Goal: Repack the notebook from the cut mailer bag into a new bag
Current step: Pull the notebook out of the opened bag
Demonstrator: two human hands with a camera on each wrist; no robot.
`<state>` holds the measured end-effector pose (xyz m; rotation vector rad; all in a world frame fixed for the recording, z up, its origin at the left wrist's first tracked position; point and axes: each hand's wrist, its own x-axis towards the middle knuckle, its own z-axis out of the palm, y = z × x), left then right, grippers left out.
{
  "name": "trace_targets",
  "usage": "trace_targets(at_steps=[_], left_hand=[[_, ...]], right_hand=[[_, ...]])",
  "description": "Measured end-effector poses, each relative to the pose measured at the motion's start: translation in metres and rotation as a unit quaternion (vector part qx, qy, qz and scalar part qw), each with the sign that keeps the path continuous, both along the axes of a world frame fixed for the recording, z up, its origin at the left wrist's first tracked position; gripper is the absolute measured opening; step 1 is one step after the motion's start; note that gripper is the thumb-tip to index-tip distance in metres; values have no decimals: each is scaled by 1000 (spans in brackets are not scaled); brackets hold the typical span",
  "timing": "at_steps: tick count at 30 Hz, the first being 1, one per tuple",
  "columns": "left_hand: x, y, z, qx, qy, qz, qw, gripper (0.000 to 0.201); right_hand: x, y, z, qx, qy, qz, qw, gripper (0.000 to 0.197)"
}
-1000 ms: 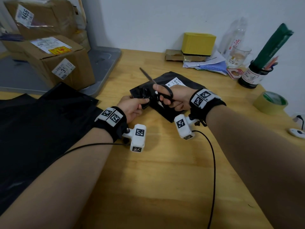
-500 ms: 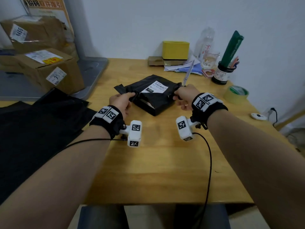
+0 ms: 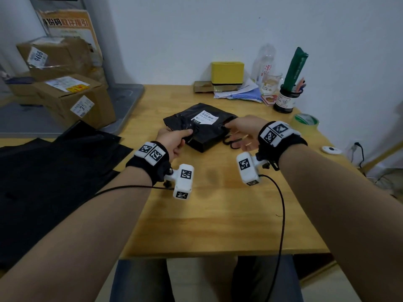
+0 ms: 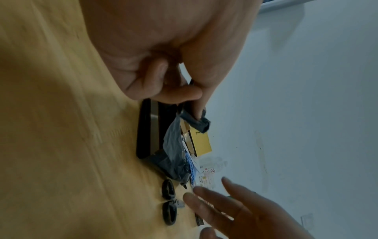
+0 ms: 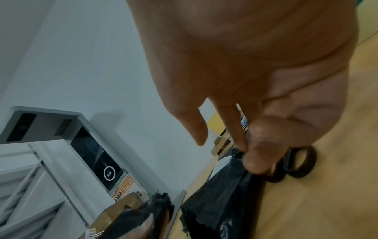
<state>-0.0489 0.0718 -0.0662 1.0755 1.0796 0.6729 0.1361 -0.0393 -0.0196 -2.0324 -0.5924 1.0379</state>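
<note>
The cut black mailer bag (image 3: 196,120), with a white label, lies mid-table. My left hand (image 3: 189,134) pinches its near-left cut edge between thumb and finger, seen close in the left wrist view (image 4: 199,111). My right hand (image 3: 225,127) pinches the bag's near-right edge with thumb and forefinger (image 5: 244,155), its other fingers spread. A dark flat block with a pale side, likely the notebook (image 4: 152,129), shows in the bag's open end. A stack of flat black new bags (image 3: 54,171) lies at the left.
Black-handled scissors (image 3: 232,143) lie on the wooden table (image 3: 218,214) under my right hand. A yellow box (image 3: 227,71), papers, a bottle, a pen jar (image 3: 284,101) and a tape roll (image 3: 305,120) line the back right. Cardboard boxes (image 3: 74,99) stand at the left.
My right hand has laid the scissors on the table and now pinches the bag's right edge. My left hand keeps its hold on the left edge. My head has pulled back.
</note>
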Motion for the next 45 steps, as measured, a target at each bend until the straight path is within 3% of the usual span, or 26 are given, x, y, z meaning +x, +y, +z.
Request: trace_targets(at_steps=[6, 9, 12, 14, 17, 21, 23, 27, 29, 35, 40, 45], left_hand=[[4, -9, 6, 30, 33, -82, 996, 31], [12, -12, 6, 55, 53, -109, 991, 31], [23, -15, 7, 72, 74, -123, 987, 28], [30, -16, 7, 72, 81, -116, 987, 30], [43, -18, 9, 56, 69, -110, 990, 37], [58, -19, 13, 28, 58, -118, 991, 18], [65, -20, 13, 23, 57, -124, 990, 8], [76, -21, 10, 11, 56, -138, 989, 10], [80, -20, 8, 6, 55, -139, 989, 7], [83, -19, 9, 0, 48, -140, 989, 7], [73, -11, 19, 6, -1, -116, 993, 9], [61, 23, 26, 96, 14, -14, 995, 16]], right_hand=[[-13, 9, -2, 18, -3, 100, 995, 50], [-15, 14, -9, 50, -16, 116, 992, 48], [-7, 16, -15, 91, -45, 59, 993, 46], [1, 13, -18, 121, -26, 4, 992, 32], [22, 5, -24, 175, 40, -96, 979, 18], [58, -7, -40, 204, 152, -216, 943, 14], [72, -14, -47, 209, 179, -257, 926, 14], [90, -25, -55, 206, 222, -308, 902, 17], [97, -28, -59, 205, 244, -316, 894, 33], [88, -29, -54, 195, 275, -255, 906, 53], [61, -10, -40, 203, 261, -198, 923, 18], [34, 22, -23, 178, 220, -106, 953, 19]])
